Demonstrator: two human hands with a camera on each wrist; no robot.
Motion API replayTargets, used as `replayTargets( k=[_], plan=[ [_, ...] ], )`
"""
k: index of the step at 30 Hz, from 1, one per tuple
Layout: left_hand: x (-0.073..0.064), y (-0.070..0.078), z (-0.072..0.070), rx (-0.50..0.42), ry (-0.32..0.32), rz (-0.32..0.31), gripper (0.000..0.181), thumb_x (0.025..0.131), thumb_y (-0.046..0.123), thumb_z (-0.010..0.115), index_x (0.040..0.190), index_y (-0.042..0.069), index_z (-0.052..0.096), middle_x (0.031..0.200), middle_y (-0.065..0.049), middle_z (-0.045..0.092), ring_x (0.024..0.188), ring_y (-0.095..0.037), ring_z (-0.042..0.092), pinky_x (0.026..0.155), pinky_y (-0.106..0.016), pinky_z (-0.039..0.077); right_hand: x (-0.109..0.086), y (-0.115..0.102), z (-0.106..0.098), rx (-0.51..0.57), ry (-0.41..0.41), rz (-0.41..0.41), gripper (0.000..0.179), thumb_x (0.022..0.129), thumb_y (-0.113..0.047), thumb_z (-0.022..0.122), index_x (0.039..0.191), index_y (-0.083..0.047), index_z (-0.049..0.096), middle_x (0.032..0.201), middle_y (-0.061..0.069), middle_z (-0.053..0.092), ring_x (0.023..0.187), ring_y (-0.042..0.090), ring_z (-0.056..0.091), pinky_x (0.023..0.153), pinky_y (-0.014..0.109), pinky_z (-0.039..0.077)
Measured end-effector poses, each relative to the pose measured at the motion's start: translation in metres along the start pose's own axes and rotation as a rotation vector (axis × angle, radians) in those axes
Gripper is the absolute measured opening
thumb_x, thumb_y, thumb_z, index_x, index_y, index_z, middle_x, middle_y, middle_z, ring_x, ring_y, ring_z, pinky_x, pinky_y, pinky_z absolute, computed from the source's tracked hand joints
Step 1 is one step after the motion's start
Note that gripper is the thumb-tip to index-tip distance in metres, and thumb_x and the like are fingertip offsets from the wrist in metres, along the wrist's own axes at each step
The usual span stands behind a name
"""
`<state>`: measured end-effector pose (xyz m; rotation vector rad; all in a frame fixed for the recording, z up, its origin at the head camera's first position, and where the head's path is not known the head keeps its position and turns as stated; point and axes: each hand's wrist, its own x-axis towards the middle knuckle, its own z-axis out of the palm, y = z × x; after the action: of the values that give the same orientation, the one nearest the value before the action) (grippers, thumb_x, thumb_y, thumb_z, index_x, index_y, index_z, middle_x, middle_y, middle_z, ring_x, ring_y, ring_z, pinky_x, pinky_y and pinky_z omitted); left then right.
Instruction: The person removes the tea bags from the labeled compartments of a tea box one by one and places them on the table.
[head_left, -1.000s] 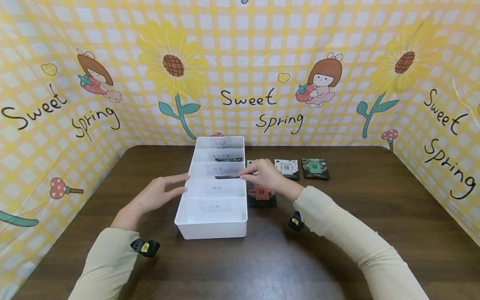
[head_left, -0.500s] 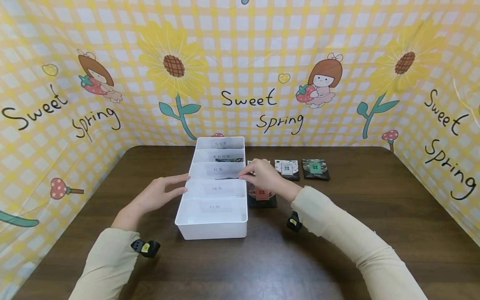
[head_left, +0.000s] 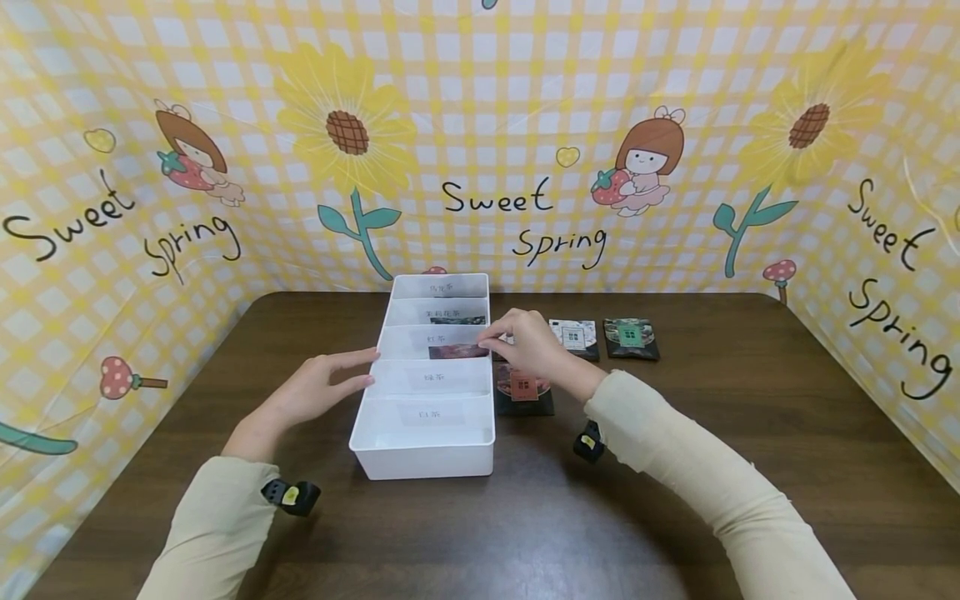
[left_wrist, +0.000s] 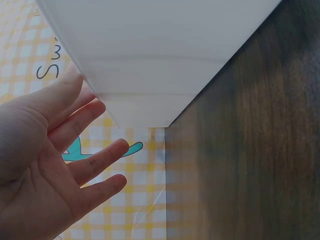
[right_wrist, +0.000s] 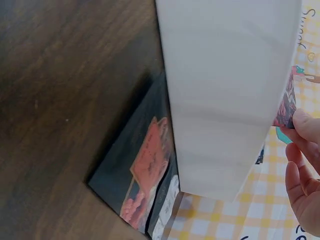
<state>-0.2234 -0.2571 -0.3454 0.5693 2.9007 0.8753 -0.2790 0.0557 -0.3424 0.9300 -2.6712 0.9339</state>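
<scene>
A long white box (head_left: 423,461) with labelled compartments stands on the table. My right hand (head_left: 528,346) is at its right rim, thumb and forefinger pinching the corner of a reddish tea sachet (head_left: 453,352). That sachet sticks up out of the middle compartment, its lower part hidden inside; the right wrist view shows the pinched sachet (right_wrist: 287,105) above the rim. On the left side, my left hand (head_left: 306,386) touches the box edge with extended, relaxed fingers, as the left hand (left_wrist: 55,135) in its wrist view confirms. A dark sachet (head_left: 459,320) shows in the compartment behind.
Right of the box lies a black tea sachet with a red label (head_left: 523,390). Farther back are a white-and-black sachet (head_left: 573,337) and a green-labelled one (head_left: 631,337); another is mostly behind my right hand. A checked cloth (head_left: 480,125) hangs behind the table (head_left: 600,517).
The reddish sachet sat low in the middle compartment half a second ago; now more of it shows above the divider. My right hand has risen slightly. The left hand and box stay put.
</scene>
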Motion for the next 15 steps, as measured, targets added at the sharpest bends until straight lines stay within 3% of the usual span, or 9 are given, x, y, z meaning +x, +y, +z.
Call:
replayTargets(
  k=[6,15],
  plan=[
    [0.000,0.000,0.000,0.003,0.000,-0.001,0.048,0.093,0.025,0.057,0.135,0.004,0.048,0.139,-0.018,0.048,0.131,-0.039,0.042,0.105,-0.056,0.036,0.001,-0.002,-0.008,0.041,0.034,0.004,0.014,0.087,-0.017,0.065,0.095,-0.012,0.075,0.094,0.005,0.073,0.091,0.018,0.062,0.078,0.036,0.054],
    [0.000,0.001,0.001,0.005,-0.007,-0.013,0.049,0.093,0.028,0.057,0.136,0.005,0.048,0.139,-0.018,0.047,0.131,-0.039,0.041,0.105,-0.057,0.036,0.001,-0.007,-0.023,0.054,0.108,-0.011,0.012,0.087,-0.014,0.066,0.093,-0.010,0.075,0.094,0.006,0.073,0.089,0.018,0.064,0.079,0.033,0.055]
  ],
)
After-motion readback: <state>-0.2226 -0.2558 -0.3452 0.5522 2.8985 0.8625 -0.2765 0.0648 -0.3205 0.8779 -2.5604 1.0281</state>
